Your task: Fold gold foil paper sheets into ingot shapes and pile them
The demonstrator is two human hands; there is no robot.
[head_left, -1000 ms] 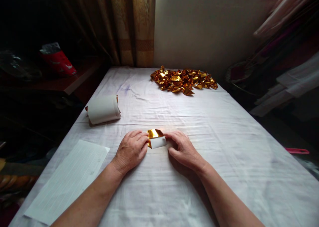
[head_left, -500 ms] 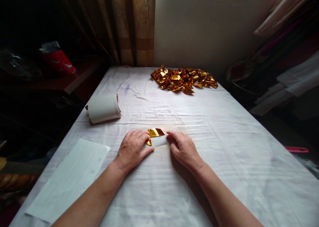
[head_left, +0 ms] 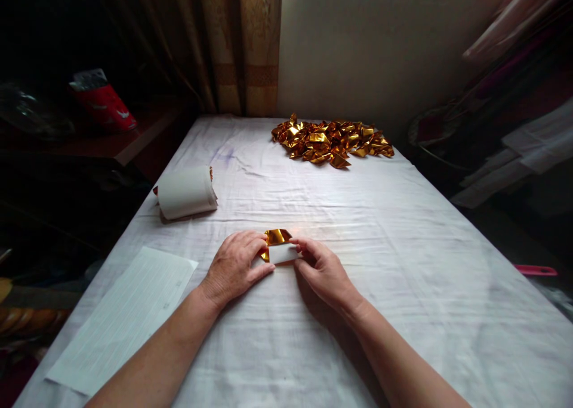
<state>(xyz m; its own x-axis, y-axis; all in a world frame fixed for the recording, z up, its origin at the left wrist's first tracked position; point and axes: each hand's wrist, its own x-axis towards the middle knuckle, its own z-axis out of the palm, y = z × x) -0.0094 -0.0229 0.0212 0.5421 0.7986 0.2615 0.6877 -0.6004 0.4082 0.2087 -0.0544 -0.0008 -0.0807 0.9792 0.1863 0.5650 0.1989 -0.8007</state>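
A small piece of gold foil paper (head_left: 278,237), white on its other side and partly folded, lies between my hands at the middle of the table. My left hand (head_left: 237,259) closes over its left end, thumb in front and fingers behind. On the right, my right hand (head_left: 320,265) pinches the white right end between thumb and fingertips. That end is tilted a little off the cloth, with a gold underside showing below it. The parts under the left fingers are hidden.
A heap of folded gold foil pieces (head_left: 331,142) lies at the table's far edge. A curled stack of white-backed sheets (head_left: 185,193) stands at left. A lined paper sheet (head_left: 125,318) lies near my left forearm. White cloth (head_left: 403,277) covers the table.
My right hand has moved slightly left and taken hold of the foil paper's right end, lifting it a little. My left hand stays on the left end.
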